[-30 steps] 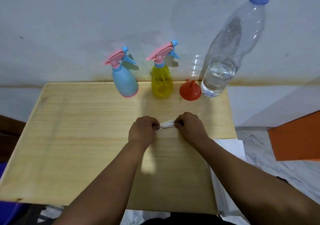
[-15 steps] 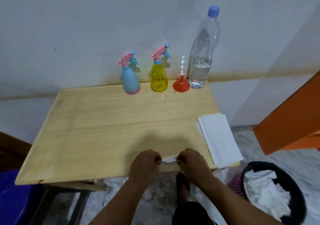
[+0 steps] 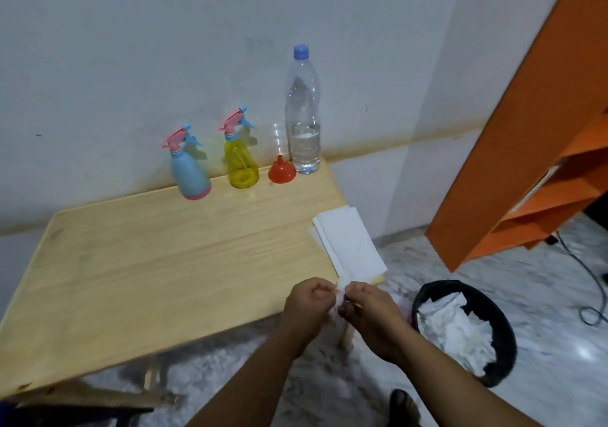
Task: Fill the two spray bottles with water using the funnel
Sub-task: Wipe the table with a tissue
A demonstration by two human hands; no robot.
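At the bench's (image 3: pixel 131 262) back edge the blue spray bottle (image 3: pixel 190 171), yellow spray bottle (image 3: pixel 241 163), funnel (image 3: pixel 281 172) and water bottle (image 3: pixel 303 120) stand capped, seemingly unfilled, while left hand (image 3: pixel 307 308) and right hand (image 3: pixel 371 311) fingers pinch 1 crumpled tissue (image 3: pixel 341 290).

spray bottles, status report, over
Left hand and right hand both pinching a crumpled tissue. Blue spray bottle, yellow spray bottle, funnel untouched. Nothing in the way.

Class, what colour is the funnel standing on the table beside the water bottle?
Red-orange. The funnel shows best in the head view, its only view.
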